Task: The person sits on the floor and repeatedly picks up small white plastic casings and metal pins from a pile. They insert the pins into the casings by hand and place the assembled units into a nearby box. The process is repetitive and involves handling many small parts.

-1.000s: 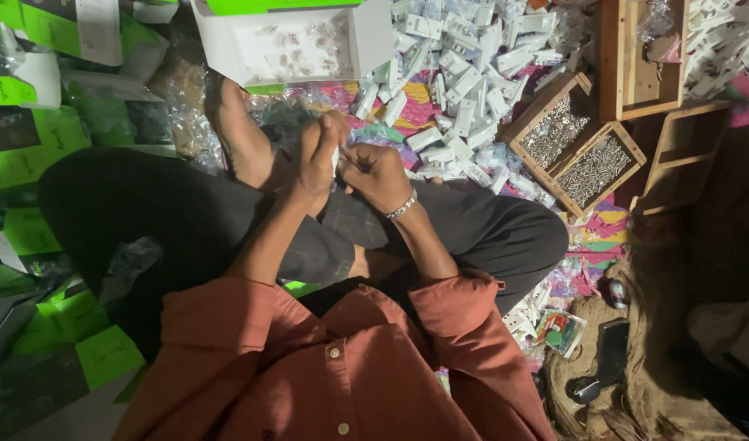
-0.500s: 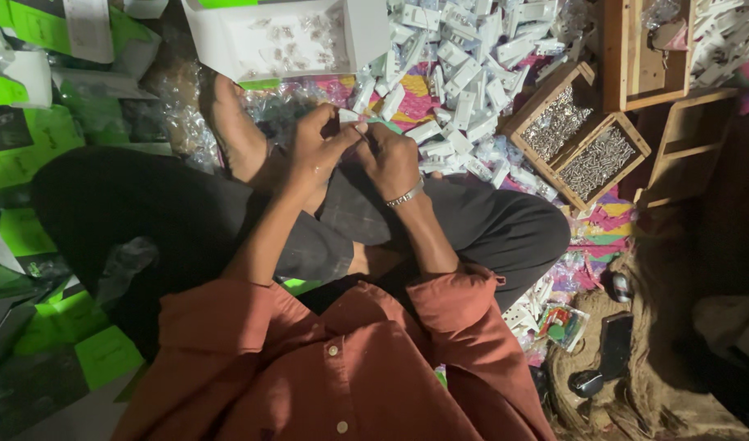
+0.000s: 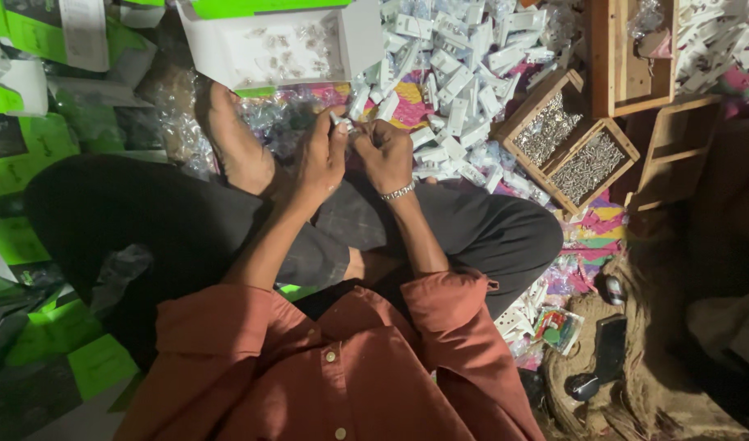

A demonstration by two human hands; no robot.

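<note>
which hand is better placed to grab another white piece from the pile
Right, probably. The right hand sits beside the pile of white pieces, while the left hand is nearer the foot and pinches the small white part.

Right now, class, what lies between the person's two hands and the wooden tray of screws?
In the head view, a heap of small white plastic parts lies between the hands and the wooden tray.

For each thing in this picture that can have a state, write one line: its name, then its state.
left hand: closed on a small white part
right hand: closed on the same part
small white part: held between both hands
white carton: open, small pieces inside
wooden tray: two compartments, both full of metal screws
white parts pile: loose, heaped on the floor
</note>
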